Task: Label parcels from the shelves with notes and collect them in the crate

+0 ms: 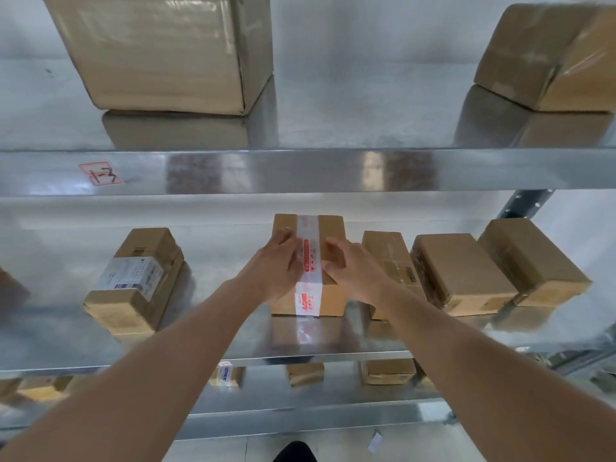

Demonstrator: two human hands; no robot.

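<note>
A cardboard parcel (330, 228) sealed with white tape printed in red stands on the middle shelf (213, 341), straight ahead. My left hand (276, 265) lies on the left part of its top, fingers pointing away from me along the left edge. My right hand (353, 271) rests on the right part of the top, fingers bent slightly, thumb touching the tape strip. Both hands touch the parcel, which stands flat on the shelf. No note shows under or between my hands. No crate is in view.
Other parcels share the middle shelf: one with a white label (136, 281) to the left, three brown ones (463, 271) close on the right. Two large boxes (166, 51) stand on the upper shelf, whose edge bears a red-framed tag (100, 174). Small parcels (305, 373) lie below.
</note>
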